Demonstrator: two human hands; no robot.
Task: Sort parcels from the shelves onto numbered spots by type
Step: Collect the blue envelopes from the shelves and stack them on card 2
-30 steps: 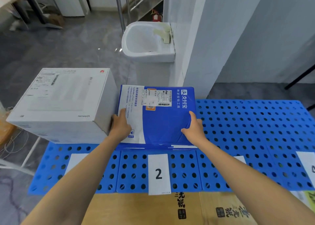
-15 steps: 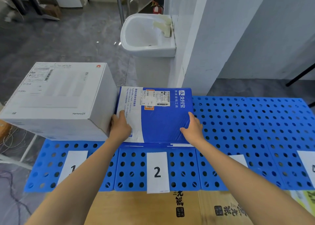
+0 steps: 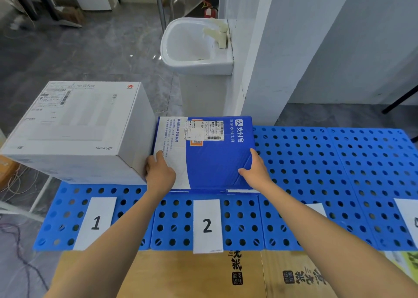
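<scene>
The blue parcel point(image 3: 210, 162) is held flat over the far part of the blue perforated mat point(image 3: 316, 162), beyond the paper label marked 2 point(image 3: 207, 225). Its left edge is set close against the right side of the white box point(image 3: 74, 126), which stands beyond the label marked 1 point(image 3: 96, 223). Thin edges of something flat are seen under the parcel's near edge; what it is cannot be told.

Both forearms are stretched forward from the near edge. The left hand point(image 3: 159, 173) is laid on the near-left corner of the parcel: one digit is stretched along the white strip on top, while the other fingers are curled down over the left edge, between parcel and box. The right hand point(image 3: 255, 171) is closed over the near-right corner, with the thumb spread across the blue top and the fingers wrapped along the right edge.

Flattened cardboard point(image 3: 181, 275) is seen at the near edge of the mat, and a white sink point(image 3: 194, 46) far behind.
</scene>
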